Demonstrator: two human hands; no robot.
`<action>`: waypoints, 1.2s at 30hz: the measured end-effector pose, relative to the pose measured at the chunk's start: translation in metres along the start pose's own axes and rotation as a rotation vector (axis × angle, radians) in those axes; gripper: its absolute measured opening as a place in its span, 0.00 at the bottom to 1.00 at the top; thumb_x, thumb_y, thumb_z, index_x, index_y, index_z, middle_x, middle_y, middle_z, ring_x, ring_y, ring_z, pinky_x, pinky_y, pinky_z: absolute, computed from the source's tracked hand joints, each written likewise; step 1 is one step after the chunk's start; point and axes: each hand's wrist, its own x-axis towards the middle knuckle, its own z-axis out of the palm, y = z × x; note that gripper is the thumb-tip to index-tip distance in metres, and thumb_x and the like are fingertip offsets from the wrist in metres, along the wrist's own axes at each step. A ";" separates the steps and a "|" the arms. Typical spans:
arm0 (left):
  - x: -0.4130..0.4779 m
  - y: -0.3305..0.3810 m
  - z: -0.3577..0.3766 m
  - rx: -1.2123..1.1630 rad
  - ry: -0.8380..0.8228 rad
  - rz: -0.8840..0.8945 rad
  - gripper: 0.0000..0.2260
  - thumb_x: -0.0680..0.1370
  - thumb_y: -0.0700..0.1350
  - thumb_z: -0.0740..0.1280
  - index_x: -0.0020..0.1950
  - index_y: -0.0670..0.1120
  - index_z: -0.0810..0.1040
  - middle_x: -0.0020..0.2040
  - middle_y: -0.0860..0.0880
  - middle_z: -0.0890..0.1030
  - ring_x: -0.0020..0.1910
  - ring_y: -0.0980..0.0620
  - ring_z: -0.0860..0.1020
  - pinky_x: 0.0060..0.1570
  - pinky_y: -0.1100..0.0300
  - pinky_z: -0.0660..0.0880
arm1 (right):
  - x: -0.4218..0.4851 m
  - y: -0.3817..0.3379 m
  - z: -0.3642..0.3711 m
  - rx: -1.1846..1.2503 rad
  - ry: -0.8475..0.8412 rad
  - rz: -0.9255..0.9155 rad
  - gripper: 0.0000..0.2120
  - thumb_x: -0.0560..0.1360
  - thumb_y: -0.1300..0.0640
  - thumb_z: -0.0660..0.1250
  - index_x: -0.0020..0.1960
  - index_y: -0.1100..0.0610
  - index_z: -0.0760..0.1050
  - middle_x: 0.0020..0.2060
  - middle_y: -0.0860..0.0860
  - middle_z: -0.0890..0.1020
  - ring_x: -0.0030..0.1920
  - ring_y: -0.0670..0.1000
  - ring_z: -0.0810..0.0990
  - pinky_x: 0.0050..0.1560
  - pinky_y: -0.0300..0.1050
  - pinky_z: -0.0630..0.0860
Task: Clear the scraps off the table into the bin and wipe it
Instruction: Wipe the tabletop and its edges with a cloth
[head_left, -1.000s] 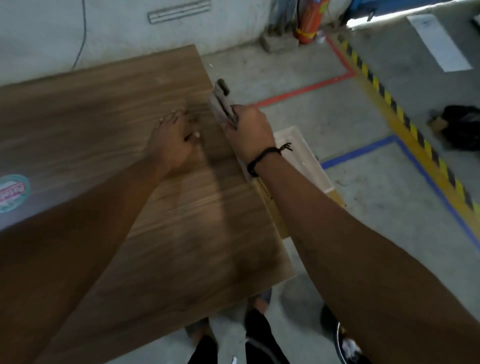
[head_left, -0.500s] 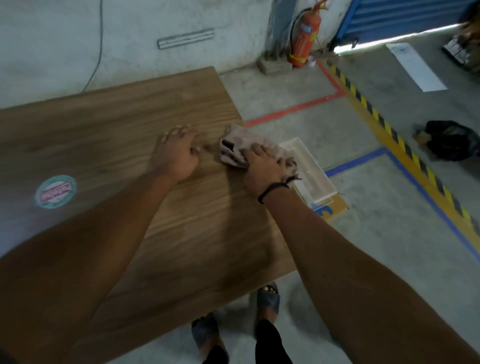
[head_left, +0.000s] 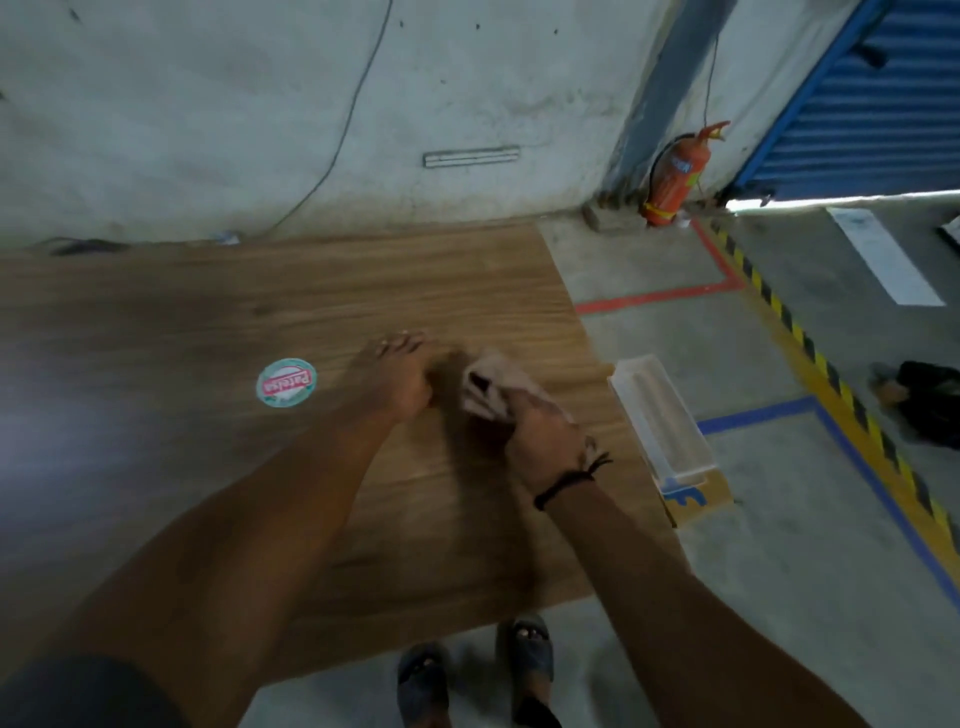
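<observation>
My right hand (head_left: 540, 441) presses a crumpled pinkish-brown cloth (head_left: 491, 387) onto the wooden table (head_left: 260, 312), near its right edge. My left hand (head_left: 397, 376) rests palm-down on the table just left of the cloth, fingers spread and holding nothing. A clear plastic bin (head_left: 662, 418) sits on a cardboard box (head_left: 698, 499) on the floor, right beside the table's right edge. A round green and pink sticker (head_left: 285, 383) lies on the table to the left of my left hand. I see no loose scraps on the tabletop.
A red fire extinguisher (head_left: 672, 179) stands at the wall behind the table. Red, blue and yellow-black tape lines mark the concrete floor on the right. A dark bag (head_left: 930, 405) lies at the far right. My sandalled feet (head_left: 472, 670) stand at the table's near edge.
The right hand brought the cloth down from upright onto the table and drew it slightly toward me. The camera has tilted up, showing more wall. The left hand stayed flat.
</observation>
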 end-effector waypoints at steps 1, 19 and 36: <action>-0.002 -0.004 -0.004 -0.007 0.015 -0.012 0.25 0.78 0.40 0.61 0.75 0.47 0.63 0.77 0.47 0.61 0.76 0.46 0.57 0.73 0.52 0.51 | 0.010 0.009 -0.009 -0.016 0.039 0.023 0.29 0.68 0.55 0.52 0.69 0.42 0.63 0.69 0.52 0.71 0.68 0.60 0.69 0.64 0.63 0.68; -0.012 -0.057 -0.023 -0.211 0.278 -0.143 0.23 0.74 0.43 0.53 0.68 0.37 0.71 0.70 0.37 0.70 0.72 0.38 0.65 0.71 0.47 0.57 | 0.036 -0.097 0.021 -0.007 -0.128 -0.092 0.26 0.76 0.55 0.58 0.71 0.39 0.61 0.66 0.55 0.74 0.63 0.61 0.74 0.60 0.56 0.71; 0.011 -0.064 -0.012 -0.076 -0.266 -0.243 0.30 0.74 0.43 0.67 0.75 0.48 0.61 0.78 0.46 0.56 0.76 0.41 0.57 0.72 0.43 0.59 | 0.134 -0.064 0.029 -0.264 -0.117 0.012 0.23 0.79 0.52 0.54 0.73 0.41 0.57 0.76 0.50 0.58 0.74 0.62 0.56 0.68 0.70 0.57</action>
